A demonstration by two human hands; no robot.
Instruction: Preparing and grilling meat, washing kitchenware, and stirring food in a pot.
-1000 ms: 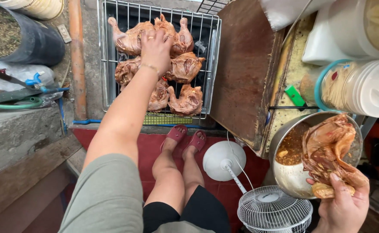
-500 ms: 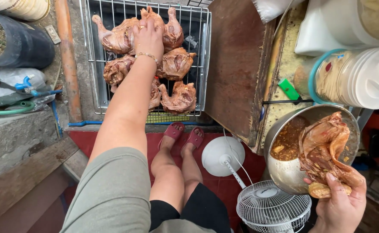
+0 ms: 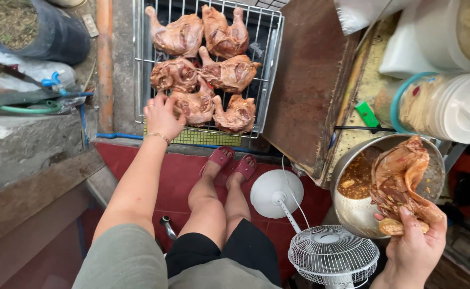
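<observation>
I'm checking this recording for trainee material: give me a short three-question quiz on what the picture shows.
1. How many marinated chicken pieces lie on the wire grill rack?
2. True or false: the right hand holds a marinated chicken piece over the round metal bowl of brown marinade.
3. Where is the left hand? A) on the small white electric fan B) at the rack's near left edge, beside the chicken C) on the dark wooden board

Key: 1. Six. 2. True. 3. B.
</observation>
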